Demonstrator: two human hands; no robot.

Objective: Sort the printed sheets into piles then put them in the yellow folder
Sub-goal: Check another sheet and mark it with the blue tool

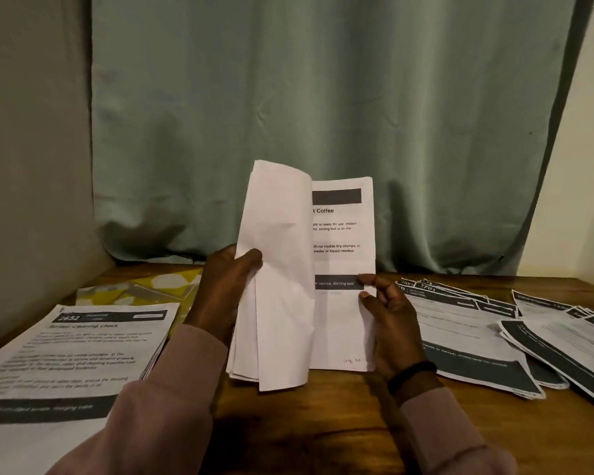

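Note:
I hold a stack of printed sheets (343, 234) upright over the middle of the wooden table (323, 423). My left hand (227, 289) grips several sheets folded back to the left, blank sides showing. My right hand (388, 313) pinches the right edge of the front sheet, whose text reads "Coffee". The yellow patterned folder (141, 286) lies flat at the back left, partly under a pile of sheets (69, 358) headed "2652". Two more fanned piles lie on the right, one pile (467, 323) nearer the middle and another pile (570, 337) at the table's right edge.
A green curtain (323, 114) hangs right behind the table. A grey wall (31, 166) closes off the left side and a pale wall (583, 200) the right. Bare wood shows in front of me between my forearms.

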